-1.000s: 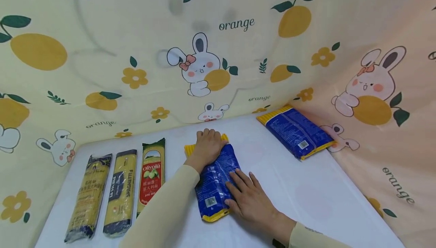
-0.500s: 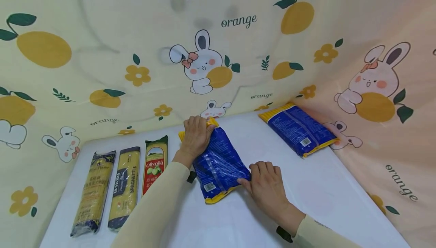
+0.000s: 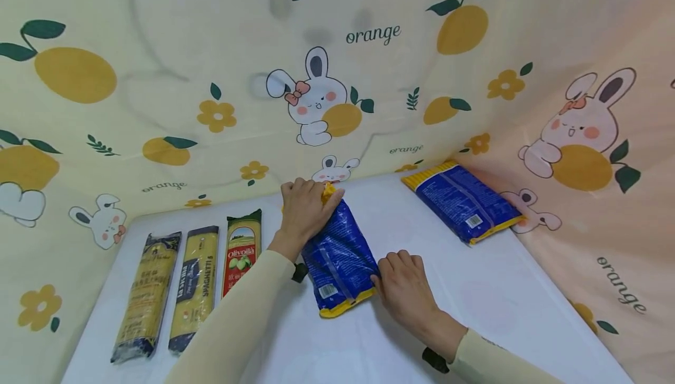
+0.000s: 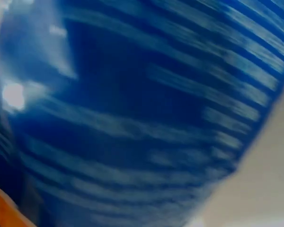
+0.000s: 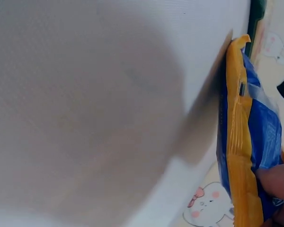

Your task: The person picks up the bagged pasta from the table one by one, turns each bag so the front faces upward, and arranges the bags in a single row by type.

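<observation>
A blue plastic bag with yellow ends [image 3: 341, 255], covered in fine print and a barcode, is in the middle of the head view. My left hand [image 3: 304, 211] grips its far yellow end, fingers bent over the top. At the lower right edge, my right hand [image 3: 405, 290] pinches the bag between thumb and fingers. The right wrist view shows the bag's yellow end [image 5: 239, 137] edge-on above its shadow, with my thumb [image 5: 274, 182] pressed on the blue side. Blue printed film [image 4: 132, 104] fills most of the left wrist view. The bag's contents are hidden.
Three spaghetti packs lie side by side at left: a clear one [image 3: 146, 299], a dark-labelled one [image 3: 195, 281] and a red-labelled one [image 3: 242, 249], partly behind my left sleeve. A second blue bag [image 3: 464, 202] rests at the white table's [image 3: 495, 302] back right corner, against the printed curtain [image 3: 242, 50].
My right hand has gone from lying spread on the bag to pinching its right edge. The left hand has shifted slightly back and left with the far end, and the bag has tilted.
</observation>
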{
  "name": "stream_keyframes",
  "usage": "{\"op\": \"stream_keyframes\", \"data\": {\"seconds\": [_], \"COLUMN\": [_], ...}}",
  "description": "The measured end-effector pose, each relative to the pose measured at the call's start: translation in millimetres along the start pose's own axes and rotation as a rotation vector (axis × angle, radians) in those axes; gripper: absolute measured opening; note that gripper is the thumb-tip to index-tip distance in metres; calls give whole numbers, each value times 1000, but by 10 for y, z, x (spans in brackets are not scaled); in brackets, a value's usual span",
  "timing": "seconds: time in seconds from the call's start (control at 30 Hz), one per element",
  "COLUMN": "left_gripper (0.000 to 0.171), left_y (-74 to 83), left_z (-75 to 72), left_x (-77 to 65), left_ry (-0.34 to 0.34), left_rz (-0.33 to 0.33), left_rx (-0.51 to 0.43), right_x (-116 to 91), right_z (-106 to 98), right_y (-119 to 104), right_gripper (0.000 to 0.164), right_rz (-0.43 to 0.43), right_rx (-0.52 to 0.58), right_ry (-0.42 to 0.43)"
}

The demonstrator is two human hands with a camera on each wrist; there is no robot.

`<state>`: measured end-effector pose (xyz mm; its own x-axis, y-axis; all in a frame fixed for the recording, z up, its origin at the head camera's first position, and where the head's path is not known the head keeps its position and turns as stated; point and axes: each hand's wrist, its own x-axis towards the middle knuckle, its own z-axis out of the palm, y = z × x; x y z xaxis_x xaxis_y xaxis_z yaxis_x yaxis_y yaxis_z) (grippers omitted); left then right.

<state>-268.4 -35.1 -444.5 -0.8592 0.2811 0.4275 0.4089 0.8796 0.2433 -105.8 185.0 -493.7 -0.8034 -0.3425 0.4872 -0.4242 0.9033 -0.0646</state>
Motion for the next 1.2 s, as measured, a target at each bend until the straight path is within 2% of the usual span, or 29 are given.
{"op": "stream_keyframes", "data": {"seconds": [0.07, 0.13, 0.27, 0.4, 0.47, 0.57, 0.67, 0.8, 0.93, 1.07, 1.2], "left_gripper": [65, 59, 40, 33, 32, 28, 23, 20, 25, 40, 41], "left_y": [40, 66, 84, 88, 91, 89, 76, 53, 44, 56, 62], "left_z": [-33, -61, -94, -123, -136, -143, -138, -127, -143, -177, -198], "left_x": [21, 40, 70, 97, 110, 122, 111, 85, 84, 104, 126], "left_ry": [-7, 2, 62, 165, 206, 226, 193, 123, 50, -33, -63], "left_rz": [-23, -13, 77, 175, 205, 220, 218, 203, 167, 114, 90], "left_rx": [28, 63, 137, 164, 154, 143, 157, 192, 218, 228, 233], "right_x": [7, 16, 47, 128, 177, 235, 256, 245, 243, 246, 254], "right_z": [-8, -18, -84, -270, -392, -545, -604, -580, -563, -570, -580], "right_y": [-6, -7, 9, 32, 34, 19, -7, -22, -35, -59, -69], "right_gripper": [29, 28, 27, 24, 21, 18, 16, 16, 16, 16, 14], "right_rz": [-9, -18, -30, -27, -33, -53, -82, -87, -80, -83, -86], "right_rx": [-12, -23, -23, -10, -8, -21, -53, -77, -74, -77, -75], "right_ry": [-3, 0, 33, 92, 126, 152, 128, 92, 78, 57, 52]}}
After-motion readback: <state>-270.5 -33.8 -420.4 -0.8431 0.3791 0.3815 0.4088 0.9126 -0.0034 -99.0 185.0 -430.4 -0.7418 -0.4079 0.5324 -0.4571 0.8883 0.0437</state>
